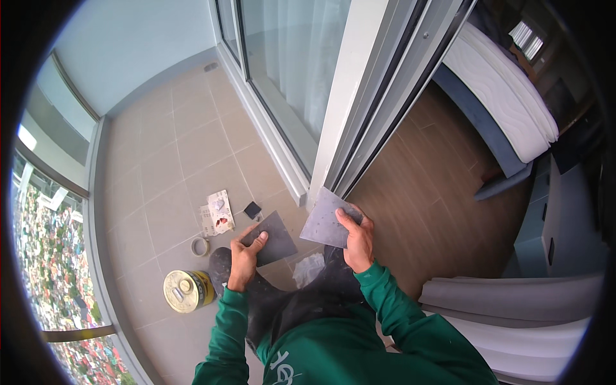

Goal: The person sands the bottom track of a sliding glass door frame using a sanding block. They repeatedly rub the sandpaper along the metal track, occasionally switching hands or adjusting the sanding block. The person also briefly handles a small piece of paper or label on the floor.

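My left hand (243,260) grips a dark grey piece of sandpaper (278,237), with the thumb lying on its upper face. In my right hand (360,242) is a second, lighter grey piece of sandpaper (322,222), pinched at its right side under the thumb. Dark specks mark its face. The two pieces are held apart above my knees, close to the lower end of the white door frame (330,138). Most fingers of both hands are hidden beneath the pieces.
On the tiled floor to the left stand a yellow and black can (186,290) and a roll of tape (200,246). Printed paper (219,212) and a small black square (252,210) lie ahead. Crumpled plastic (308,270) lies between my legs. A mattress (500,83) is inside the room.
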Demonstrator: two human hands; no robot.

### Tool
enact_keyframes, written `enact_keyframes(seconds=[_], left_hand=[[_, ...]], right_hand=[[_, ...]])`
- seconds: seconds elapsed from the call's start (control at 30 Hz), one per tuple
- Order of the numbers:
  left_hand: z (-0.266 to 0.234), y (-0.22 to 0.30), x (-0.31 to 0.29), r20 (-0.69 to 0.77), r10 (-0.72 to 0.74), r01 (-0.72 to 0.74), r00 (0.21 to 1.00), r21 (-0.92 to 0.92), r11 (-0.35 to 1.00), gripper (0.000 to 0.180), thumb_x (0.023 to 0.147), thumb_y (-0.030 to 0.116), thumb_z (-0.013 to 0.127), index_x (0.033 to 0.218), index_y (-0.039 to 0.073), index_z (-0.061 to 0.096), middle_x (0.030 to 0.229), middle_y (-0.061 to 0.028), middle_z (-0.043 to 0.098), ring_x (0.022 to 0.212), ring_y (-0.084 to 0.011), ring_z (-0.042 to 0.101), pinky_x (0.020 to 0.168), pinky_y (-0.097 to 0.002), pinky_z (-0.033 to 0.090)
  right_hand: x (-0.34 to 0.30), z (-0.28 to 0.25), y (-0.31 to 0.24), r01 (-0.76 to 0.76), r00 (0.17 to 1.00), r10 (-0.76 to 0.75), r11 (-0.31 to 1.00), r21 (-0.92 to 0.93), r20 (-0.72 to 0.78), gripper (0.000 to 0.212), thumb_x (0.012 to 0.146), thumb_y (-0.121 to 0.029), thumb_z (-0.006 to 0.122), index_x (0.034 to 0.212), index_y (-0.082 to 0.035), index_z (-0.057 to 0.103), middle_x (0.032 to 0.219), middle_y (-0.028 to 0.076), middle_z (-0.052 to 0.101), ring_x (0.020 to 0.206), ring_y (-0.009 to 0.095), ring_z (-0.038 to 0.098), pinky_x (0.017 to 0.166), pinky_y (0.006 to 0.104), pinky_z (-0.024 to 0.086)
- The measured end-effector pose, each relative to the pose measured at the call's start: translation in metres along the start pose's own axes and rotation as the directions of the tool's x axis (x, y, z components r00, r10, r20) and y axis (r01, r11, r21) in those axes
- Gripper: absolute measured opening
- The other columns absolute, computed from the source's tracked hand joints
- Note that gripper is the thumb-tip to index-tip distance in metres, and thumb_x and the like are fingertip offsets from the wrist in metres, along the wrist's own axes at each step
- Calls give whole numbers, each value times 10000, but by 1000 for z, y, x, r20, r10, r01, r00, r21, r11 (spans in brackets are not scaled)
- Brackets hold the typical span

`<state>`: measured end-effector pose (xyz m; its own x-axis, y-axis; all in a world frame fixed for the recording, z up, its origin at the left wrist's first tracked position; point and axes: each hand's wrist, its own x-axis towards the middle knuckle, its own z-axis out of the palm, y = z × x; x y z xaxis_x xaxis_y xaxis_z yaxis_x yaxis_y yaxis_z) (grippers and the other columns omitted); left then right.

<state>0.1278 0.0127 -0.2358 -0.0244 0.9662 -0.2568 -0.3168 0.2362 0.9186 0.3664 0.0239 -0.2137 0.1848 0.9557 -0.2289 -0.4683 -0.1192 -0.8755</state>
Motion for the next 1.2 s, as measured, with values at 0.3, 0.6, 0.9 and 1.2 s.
enact_keyframes(seconds=[0.3, 0.6, 0.9, 1.2], left_hand=[[38, -22, -22, -7, 156, -152, 988, 175, 973, 151, 849, 29, 747, 967, -53, 702, 768, 11, 653, 698, -58, 520, 619, -230, 443], [15, 10, -4, -6, -182, 182, 983, -59, 982, 358, 775, -76, 629, 1131, -48, 612, 884, -55, 669, 653, -127, 583, 606, -250, 464], [38, -24, -11, 242, 106, -111, 964, 5, 994, 511, 850, -119, 589, 1346, -58, 481, 1266, -115, 611, 1176, -185, 563, 1026, -332, 428], [26, -8, -8, 397, -85, -57, 914, 332, 942, 341, 1002, 102, 551, 1299, -64, 526, 1158, -75, 643, 1030, -124, 550, 924, -313, 459]], right_hand=[[-12, 7, 44, 30, 999, -35, 966, -256, -15, 249, 872, -156, 716, 1018, 44, 693, 861, 39, 692, 768, 101, 612, 704, 264, 483], [-3, 4, 0, -13, 999, 17, 992, -126, 31, 204, 884, -130, 705, 1022, 20, 698, 908, 32, 699, 810, 100, 618, 760, 260, 484], [-32, 10, 59, 83, 996, -85, 912, -402, 14, 286, 868, -140, 733, 1068, 58, 685, 915, 73, 717, 803, 104, 637, 716, 275, 521], [-20, 22, 35, 271, 961, -207, 827, -493, 181, 314, 875, -169, 734, 1077, 66, 682, 907, 94, 723, 812, 118, 651, 724, 278, 527]])
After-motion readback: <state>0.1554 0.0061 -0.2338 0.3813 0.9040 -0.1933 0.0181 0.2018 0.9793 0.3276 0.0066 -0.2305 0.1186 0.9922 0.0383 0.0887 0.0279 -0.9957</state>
